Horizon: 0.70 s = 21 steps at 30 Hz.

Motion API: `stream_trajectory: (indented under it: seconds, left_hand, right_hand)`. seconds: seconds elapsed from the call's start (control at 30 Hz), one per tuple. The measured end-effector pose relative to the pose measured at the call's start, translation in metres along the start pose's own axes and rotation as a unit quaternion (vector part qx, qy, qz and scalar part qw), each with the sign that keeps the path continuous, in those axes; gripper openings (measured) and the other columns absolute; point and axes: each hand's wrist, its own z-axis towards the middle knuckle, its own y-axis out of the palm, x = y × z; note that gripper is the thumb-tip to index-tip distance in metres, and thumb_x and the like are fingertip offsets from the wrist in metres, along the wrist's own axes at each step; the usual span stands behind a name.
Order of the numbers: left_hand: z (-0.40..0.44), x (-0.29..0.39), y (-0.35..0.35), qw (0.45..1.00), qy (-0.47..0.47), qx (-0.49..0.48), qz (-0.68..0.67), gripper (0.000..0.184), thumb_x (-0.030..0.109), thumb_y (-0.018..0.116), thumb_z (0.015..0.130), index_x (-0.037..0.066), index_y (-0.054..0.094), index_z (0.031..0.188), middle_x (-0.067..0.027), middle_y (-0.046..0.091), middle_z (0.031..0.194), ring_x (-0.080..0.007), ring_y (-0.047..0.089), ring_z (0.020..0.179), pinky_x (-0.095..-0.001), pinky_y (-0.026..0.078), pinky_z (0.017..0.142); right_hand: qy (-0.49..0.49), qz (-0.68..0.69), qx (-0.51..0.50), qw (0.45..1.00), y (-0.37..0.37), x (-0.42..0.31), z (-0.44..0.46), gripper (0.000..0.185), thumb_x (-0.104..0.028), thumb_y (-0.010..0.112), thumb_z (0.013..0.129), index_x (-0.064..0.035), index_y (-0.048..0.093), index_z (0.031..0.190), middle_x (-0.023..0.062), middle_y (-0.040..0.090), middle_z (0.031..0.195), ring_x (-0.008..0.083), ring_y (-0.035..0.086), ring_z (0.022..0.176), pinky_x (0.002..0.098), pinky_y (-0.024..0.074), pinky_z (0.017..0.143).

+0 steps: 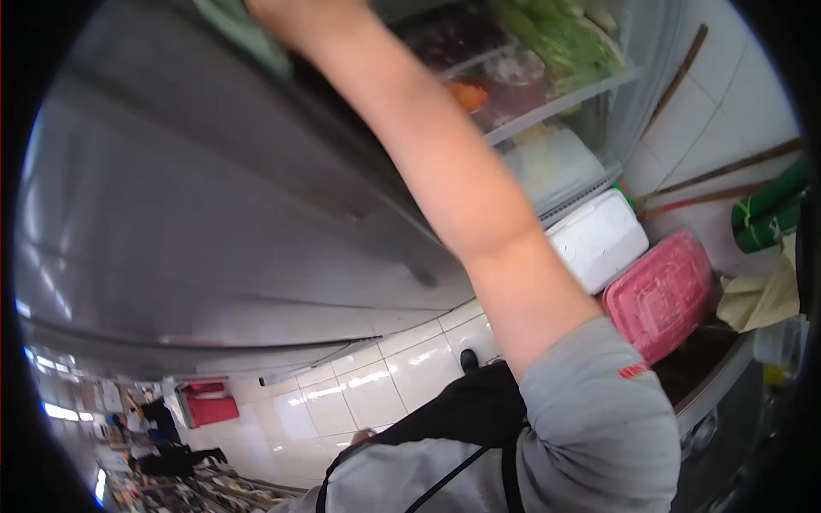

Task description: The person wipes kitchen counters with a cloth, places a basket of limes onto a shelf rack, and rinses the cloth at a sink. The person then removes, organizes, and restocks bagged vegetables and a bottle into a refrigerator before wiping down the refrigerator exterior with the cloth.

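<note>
My right arm reaches up across the view, and my right hand (299,19) is at the top edge with its fingers mostly cut off. A pale green cloth (244,34) is under and beside that hand, against a large grey metal door or panel (214,179). Just right of my forearm stands a glass-fronted cabinet (564,107) with leafy greens (560,47) and an orange item (468,96) on its shelves. Only a small patch of my left hand (363,436) shows beyond my apron, its fingers hidden.
A white lidded container (599,239) and a pink plastic lid (663,295) are below the cabinet. Wooden sticks (680,77) lean by the tiled wall, near a green roll-like object (774,209). Other people (158,427) are far off at lower left, near a red box (214,410).
</note>
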Motion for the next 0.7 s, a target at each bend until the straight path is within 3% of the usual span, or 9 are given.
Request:
stream_trajectory:
  seconds: [0.07, 0.13, 0.17, 0.3, 0.37, 0.43, 0.53, 0.63, 0.7]
  left_hand:
    - [-0.012, -0.019, -0.011, 0.998, -0.018, -0.023, -0.047, 0.02, 0.021, 0.057, 0.08, 0.003, 0.059, 0.087, -0.0114, 0.063, 0.077, -0.0208, 0.062, 0.065, -0.0306, 0.049, 0.059]
    - [-0.016, -0.03, -0.03, 0.994, -0.036, -0.032, -0.099, 0.02, 0.021, 0.056, 0.08, 0.002, 0.059, 0.087, -0.0109, 0.063, 0.077, -0.0199, 0.062, 0.065, -0.0298, 0.049, 0.059]
    - [-0.018, -0.033, -0.042, 0.991, -0.042, -0.032, -0.121, 0.02, 0.02, 0.056, 0.08, 0.002, 0.059, 0.087, -0.0106, 0.063, 0.077, -0.0194, 0.062, 0.065, -0.0294, 0.049, 0.059]
    - [-0.006, -0.03, -0.079, 0.981, -0.046, -0.023, -0.189, 0.019, 0.019, 0.055, 0.081, 0.001, 0.059, 0.087, -0.0096, 0.063, 0.077, -0.0175, 0.062, 0.066, -0.0278, 0.049, 0.059]
    - [-0.003, -0.032, -0.088, 0.98, -0.04, -0.016, -0.192, 0.019, 0.018, 0.053, 0.082, 0.001, 0.059, 0.087, -0.0084, 0.063, 0.077, -0.0159, 0.062, 0.066, -0.0263, 0.049, 0.059]
    - [0.018, -0.077, -0.072, 0.988, 0.094, 0.008, -0.126, 0.018, 0.018, 0.055, 0.082, 0.0, 0.059, 0.088, -0.0076, 0.063, 0.077, -0.0153, 0.062, 0.068, -0.0266, 0.049, 0.059]
    - [0.022, -0.062, -0.081, 0.992, 0.031, -0.02, -0.12, 0.018, 0.017, 0.056, 0.081, 0.001, 0.059, 0.088, -0.0075, 0.063, 0.077, -0.0155, 0.062, 0.068, -0.0268, 0.049, 0.06]
    - [0.029, -0.05, -0.083, 0.993, 0.011, -0.038, -0.116, 0.018, 0.017, 0.057, 0.081, 0.001, 0.059, 0.088, -0.0075, 0.062, 0.077, -0.0157, 0.062, 0.068, -0.0269, 0.049, 0.06]
    - [0.037, -0.04, -0.084, 0.993, 0.007, -0.044, -0.112, 0.018, 0.017, 0.058, 0.08, 0.001, 0.059, 0.088, -0.0075, 0.062, 0.077, -0.0159, 0.062, 0.069, -0.027, 0.05, 0.06]
  right_hand:
    - [0.097, -0.019, -0.073, 0.992, -0.043, 0.017, -0.111, 0.061, -0.022, 0.057, 0.069, -0.0055, 0.038, 0.124, 0.0155, 0.032, 0.132, 0.0291, 0.029, 0.123, 0.0433, 0.0249, 0.099]
    - [0.205, -0.056, -0.042, 0.976, -0.049, 0.05, -0.269, 0.057, -0.02, 0.058, 0.073, -0.0023, 0.037, 0.123, 0.0184, 0.038, 0.123, 0.0346, 0.035, 0.115, 0.0481, 0.025, 0.097]
    - [0.342, -0.008, -0.042, 0.939, -0.067, 0.058, -0.337, 0.06, -0.035, 0.04, 0.086, -0.0014, 0.021, 0.132, 0.0193, 0.025, 0.134, 0.035, 0.023, 0.124, 0.0458, 0.0153, 0.102]
    - [0.579, -0.319, -0.048, 0.749, -0.08, 0.102, -0.639, 0.04, -0.023, 0.052, 0.083, -0.0133, 0.04, 0.12, 0.0057, 0.043, 0.115, 0.0144, 0.041, 0.107, 0.0318, 0.0329, 0.092]
    - [0.674, -0.263, 0.051, 0.688, -0.076, 0.121, -0.562, 0.035, -0.019, 0.045, 0.085, -0.009, 0.042, 0.118, 0.0085, 0.044, 0.115, 0.018, 0.041, 0.108, 0.0337, 0.0326, 0.093]
    - [0.602, -0.239, 0.147, 0.748, -0.048, 0.134, -0.435, 0.031, -0.016, 0.039, 0.087, -0.0047, 0.043, 0.115, 0.0114, 0.045, 0.115, 0.0215, 0.042, 0.109, 0.0355, 0.0324, 0.094]
    - [0.333, -0.283, 0.164, 0.884, -0.007, 0.1, -0.227, 0.029, -0.011, 0.03, 0.089, 0.0018, 0.045, 0.111, 0.0157, 0.046, 0.115, 0.0268, 0.043, 0.11, 0.0383, 0.0319, 0.095]
    - [0.11, -0.036, 0.03, 0.993, -0.037, 0.039, -0.089, 0.063, -0.02, 0.046, 0.081, 0.0075, 0.019, 0.131, 0.0268, 0.015, 0.137, 0.0364, 0.009, 0.13, 0.0483, 0.0075, 0.106]
    - [0.028, -0.044, -0.025, 0.998, -0.042, 0.054, -0.091, 0.065, -0.015, 0.047, 0.078, 0.0057, 0.017, 0.132, 0.0272, 0.01, 0.138, 0.0372, 0.005, 0.13, 0.0487, 0.0067, 0.106]
